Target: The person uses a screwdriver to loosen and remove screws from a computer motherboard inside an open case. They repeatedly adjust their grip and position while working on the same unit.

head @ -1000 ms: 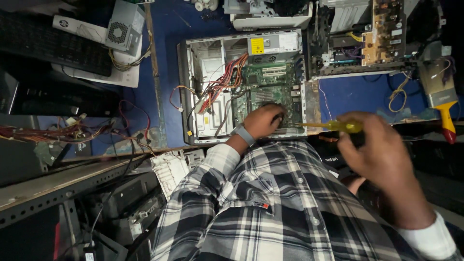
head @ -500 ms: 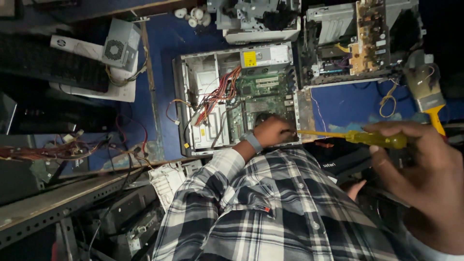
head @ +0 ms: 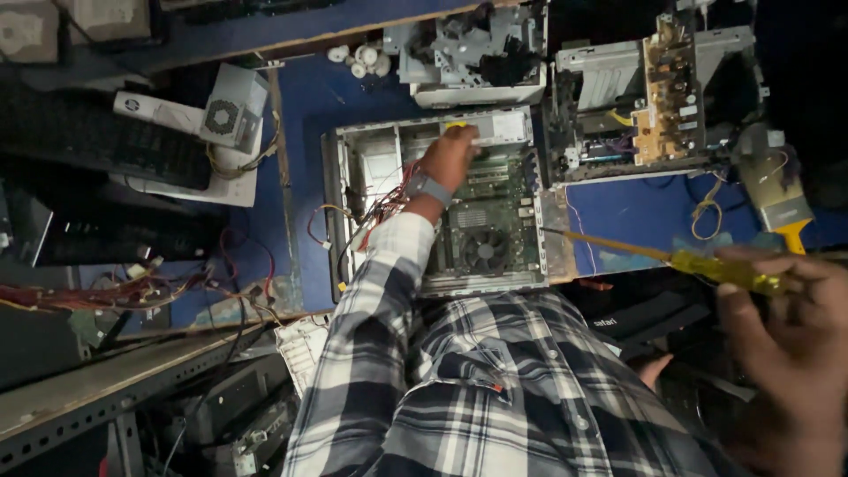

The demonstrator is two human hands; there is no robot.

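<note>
Nearest, at the worktop's near right edge: right hand [head: 795,353] closed on a yellow-handled screwdriver [head: 707,265], shaft aimed left toward the open computer case [head: 442,203] at mid-worktop. Farther in: left hand [head: 450,155] resting on the silver power supply [head: 495,128] at the case's far wall, grip hidden. Best to steady that unit, keeping red wires [head: 380,208] clear before bringing the tip in.

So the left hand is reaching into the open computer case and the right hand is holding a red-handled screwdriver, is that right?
Not quite. The head view shows the screwdriver in the right hand has a yellow handle, not a red one. The rest holds: the left hand is reaching into the open computer case.
</note>
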